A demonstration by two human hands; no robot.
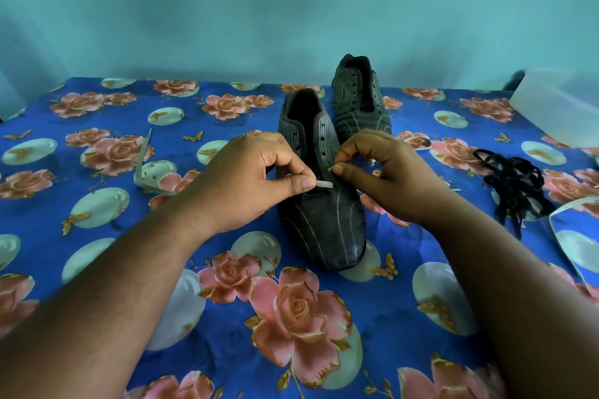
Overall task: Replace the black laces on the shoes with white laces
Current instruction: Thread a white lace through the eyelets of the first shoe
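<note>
Near shoe [319, 191] taken as the landmark: dark, striped, standing on the blue rose-patterned cloth [227, 334] with toe toward the camera and mouth open, nothing visible inside but shadow. Just behind and to its right, second shoe [359, 97], likewise open-mouthed, eyelets bare, no lace threaded. Over the landmark's lower eyelets, left hand [246, 181] with thumb and forefinger pressed together, pinching the tip of a white lace [324, 184]; remaining fingers curled under. Opposite it, on the landmark's right flank, right hand [385, 172] with fingers bent and thumb meeting forefinger, pinching something small and pale at the eyelet row; cannot tell whether that is the lace's other end or the shoe's edge. Both hands covering the landmark's middle, hiding most of the tongue and lower lacing. Left of the landmark, lying apart on the cloth, a loose pale strip [142, 168], bent upward at one end. Well to the right of the landmark, a tangled heap of black laces [515, 188] off both shoes, with another pale strip [570, 204] curving just beyond it. Far right and behind, a translucent plastic box [560, 107], contents not discernible. Behind everything, a plain teal wall [291, 3].
</note>
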